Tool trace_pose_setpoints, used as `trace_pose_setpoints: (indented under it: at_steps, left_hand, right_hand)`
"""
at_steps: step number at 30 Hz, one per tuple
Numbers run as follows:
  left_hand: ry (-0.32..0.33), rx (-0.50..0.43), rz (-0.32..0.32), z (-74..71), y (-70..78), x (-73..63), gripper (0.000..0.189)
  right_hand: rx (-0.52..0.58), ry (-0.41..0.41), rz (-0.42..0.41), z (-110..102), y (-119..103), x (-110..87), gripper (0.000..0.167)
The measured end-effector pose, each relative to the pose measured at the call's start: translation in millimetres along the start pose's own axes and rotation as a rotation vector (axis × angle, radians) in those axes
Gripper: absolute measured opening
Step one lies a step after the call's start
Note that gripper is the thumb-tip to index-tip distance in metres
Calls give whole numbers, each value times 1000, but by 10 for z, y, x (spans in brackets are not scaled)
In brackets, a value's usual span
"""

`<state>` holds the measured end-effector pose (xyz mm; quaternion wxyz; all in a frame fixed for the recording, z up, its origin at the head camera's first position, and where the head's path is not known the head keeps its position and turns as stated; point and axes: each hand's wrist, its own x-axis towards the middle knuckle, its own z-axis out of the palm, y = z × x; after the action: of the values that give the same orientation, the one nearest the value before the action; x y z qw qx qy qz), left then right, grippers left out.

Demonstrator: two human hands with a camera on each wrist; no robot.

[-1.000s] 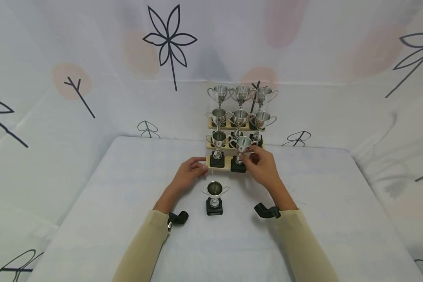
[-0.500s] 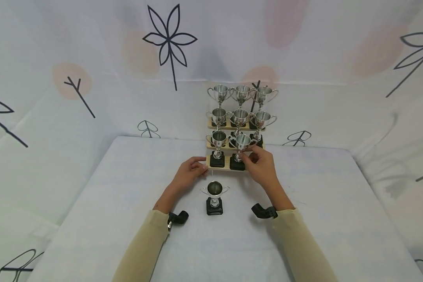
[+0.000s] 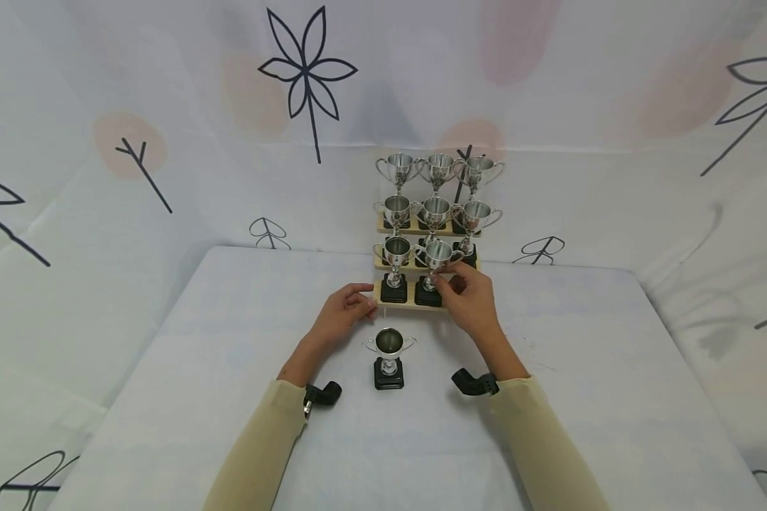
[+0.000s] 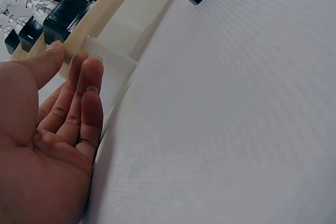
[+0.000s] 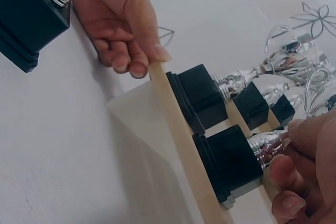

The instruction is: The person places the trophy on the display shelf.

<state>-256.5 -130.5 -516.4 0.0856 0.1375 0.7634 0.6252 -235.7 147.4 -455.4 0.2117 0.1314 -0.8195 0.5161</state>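
Note:
A tiered stand with pale wooden shelves (image 3: 411,297) bears rows of small silver cup trophies on black bases. My right hand (image 3: 476,301) pinches the stem of one trophy (image 3: 437,254) on the lowest shelf. In the right wrist view its black base (image 5: 233,158) sits upright on the board, close beside a second trophy base (image 5: 202,95). My left hand (image 3: 341,311) grips the left end of that lowest shelf. Its thumb lies on top of the board and its fingers curl below, as the left wrist view shows.
One more trophy (image 3: 389,372) stands upright on the white tabletop (image 3: 581,397), in front of the stand and between the forearms. Behind the stand hangs a pale cloth backdrop (image 3: 185,85) with line-drawn flowers. Trophies fill the upper two shelves.
My right hand has shifted slightly left and back, sliding the pinched trophy from the shelf's front edge further onto the board, nearer its neighbour. The left hand has stayed put.

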Motion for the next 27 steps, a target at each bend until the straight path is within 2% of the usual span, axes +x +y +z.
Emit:
trace_pose_setpoints:
  at_steps: [18, 27]
  left_hand:
    - [11, 5, -5, 11, 34, -15, 42]
    - [6, 23, -14, -3, 28, -12, 42]
  right_hand:
    - [10, -8, 15, 26, -4, -4, 14]
    - [64, -12, -9, -11, 34, -26, 17]
